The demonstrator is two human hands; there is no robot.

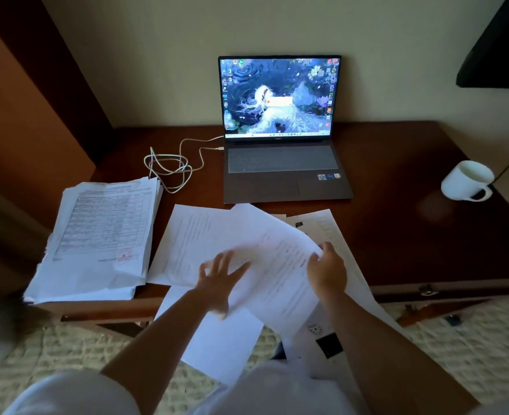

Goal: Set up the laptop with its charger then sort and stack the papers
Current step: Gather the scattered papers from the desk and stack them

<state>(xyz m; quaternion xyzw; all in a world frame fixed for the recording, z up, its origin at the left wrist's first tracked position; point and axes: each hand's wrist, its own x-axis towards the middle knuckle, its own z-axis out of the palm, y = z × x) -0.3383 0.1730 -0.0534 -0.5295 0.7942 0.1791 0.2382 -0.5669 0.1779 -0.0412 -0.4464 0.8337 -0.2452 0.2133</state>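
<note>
An open grey laptop (283,163) stands at the back of the dark wooden desk (397,223), its screen lit. A white charger cable (172,169) is plugged into its left side and lies coiled beside it. A stack of printed papers (97,238) rests at the desk's left front corner. Loose white sheets (205,232) are spread at the front edge, some hanging over it. My left hand (220,280) lies flat with fingers spread on a sheet. My right hand (326,269) grips the right edge of the top sheet (280,265).
A white mug (466,181) stands on the right side of the desk. A wooden panel (22,115) rises at the left. The wall is right behind the laptop. Pale carpet (472,354) lies below the desk's front edge.
</note>
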